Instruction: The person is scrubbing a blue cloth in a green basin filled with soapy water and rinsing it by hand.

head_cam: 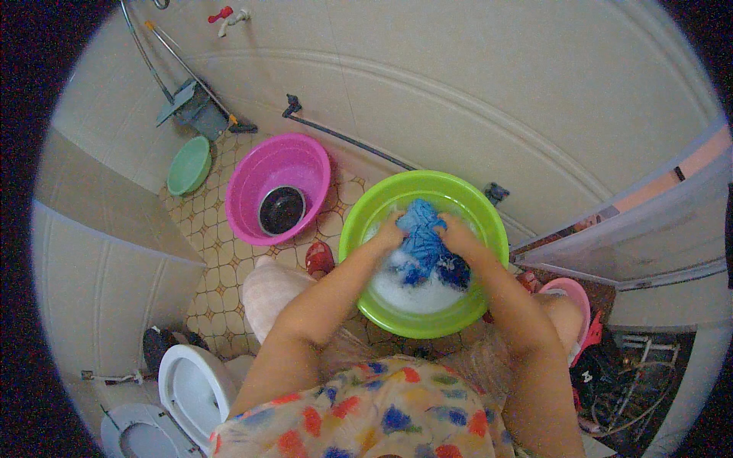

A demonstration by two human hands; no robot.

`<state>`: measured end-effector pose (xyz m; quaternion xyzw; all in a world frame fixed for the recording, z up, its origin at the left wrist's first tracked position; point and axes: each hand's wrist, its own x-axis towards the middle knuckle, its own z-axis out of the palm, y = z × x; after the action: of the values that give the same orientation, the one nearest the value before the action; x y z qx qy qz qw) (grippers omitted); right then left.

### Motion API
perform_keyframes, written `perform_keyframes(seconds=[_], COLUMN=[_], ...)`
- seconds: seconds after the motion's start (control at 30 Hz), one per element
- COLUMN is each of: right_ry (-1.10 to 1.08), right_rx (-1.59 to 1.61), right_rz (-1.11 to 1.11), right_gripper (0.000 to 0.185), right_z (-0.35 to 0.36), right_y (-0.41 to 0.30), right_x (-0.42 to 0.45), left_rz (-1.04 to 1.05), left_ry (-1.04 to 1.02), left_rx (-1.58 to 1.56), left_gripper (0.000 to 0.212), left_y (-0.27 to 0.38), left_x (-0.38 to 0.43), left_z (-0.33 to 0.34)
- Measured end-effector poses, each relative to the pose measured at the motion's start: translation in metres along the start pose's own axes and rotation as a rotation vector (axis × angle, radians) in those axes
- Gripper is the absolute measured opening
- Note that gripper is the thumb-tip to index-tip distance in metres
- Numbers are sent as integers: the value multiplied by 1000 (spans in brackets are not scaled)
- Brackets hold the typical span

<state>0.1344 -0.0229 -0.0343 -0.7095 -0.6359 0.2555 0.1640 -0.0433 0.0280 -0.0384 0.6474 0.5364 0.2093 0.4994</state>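
A lime-green plastic basin (424, 326) stands on the floor between my legs, holding white suds (401, 295). Within it is a wet blue cloth garment (422, 237), lighter at the far end and dark navy with a pale print near the right side. My left hand (392, 230) grips the garment's left edge. On the opposite edge, my right hand (452, 232) holds a bunched part of the cloth. Both hands are slightly blurred, and some fingers are hidden by the fabric. The garment's lower part lies in the foam.
A pink basin (240, 197) with a dark round bowl (282, 210) stands to the left. Beyond it are a small green basin (190, 166) and a dustpan (200, 111). A grey pipe (355, 140) runs along the wall. A toilet (194, 395) stands at lower left; a pink tub (572, 292) is at right.
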Motion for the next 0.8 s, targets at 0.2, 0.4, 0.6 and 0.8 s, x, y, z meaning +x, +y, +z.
perform_keyframes(seconds=[0.2,0.4,0.6,0.8], right_ry=[-239,128,157,26], right_rx=[-258,179,278,-116], right_rz=[4,237,-145,-163], right_gripper=[33,32,33,32], right_z=[2,18,0,-18], right_y=[-19,-28,-100,-104], right_x=[4,9,-38,-36], left_rz=[-209,-410,-300,-377], left_ry=[-23,-83,-208,-272], left_rx=[-639,-1004,-1061,-1206], left_gripper=[29,33,44,50], left_y=[-24,25,36,-1], left_x=[14,-7,-27,-5], left_z=[2,17,-2,29])
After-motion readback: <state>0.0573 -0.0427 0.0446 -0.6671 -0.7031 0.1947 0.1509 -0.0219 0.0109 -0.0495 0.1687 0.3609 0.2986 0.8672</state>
